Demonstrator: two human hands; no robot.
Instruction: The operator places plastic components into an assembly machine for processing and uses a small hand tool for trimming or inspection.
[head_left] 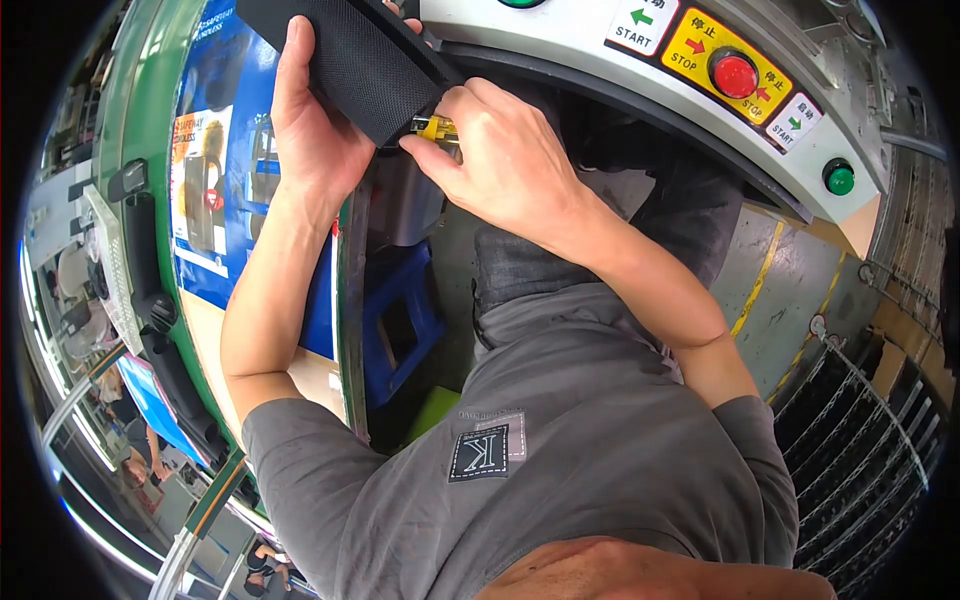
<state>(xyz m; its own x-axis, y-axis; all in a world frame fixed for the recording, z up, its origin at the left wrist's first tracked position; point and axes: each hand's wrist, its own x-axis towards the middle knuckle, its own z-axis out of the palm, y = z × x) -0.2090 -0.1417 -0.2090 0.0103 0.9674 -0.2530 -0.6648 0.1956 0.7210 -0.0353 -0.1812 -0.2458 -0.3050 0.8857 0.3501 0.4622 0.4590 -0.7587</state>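
At the top of the head view my left hand (pixel 318 130) is closed around a black slab-like piece with a fine woven texture (pixel 370 75). Its thumb lies along the near face, and fingertips show past the far edge. My right hand (pixel 510 150) is closed on a small yellow utility knife (pixel 437 128), most of which the fingers hide. The knife's metal end points left and meets the lower right corner of the black piece. Whether the blade is out, I cannot tell.
Ahead and to the right curves a pale machine panel (pixel 590 75) with a red button (pixel 735 75) and a green button (pixel 839 178). Blue printed sheets (pixel 232 60) cover the left bench. Below stands a blue stool (pixel 405 330); a wire rack (pixel 860 440) is at right.
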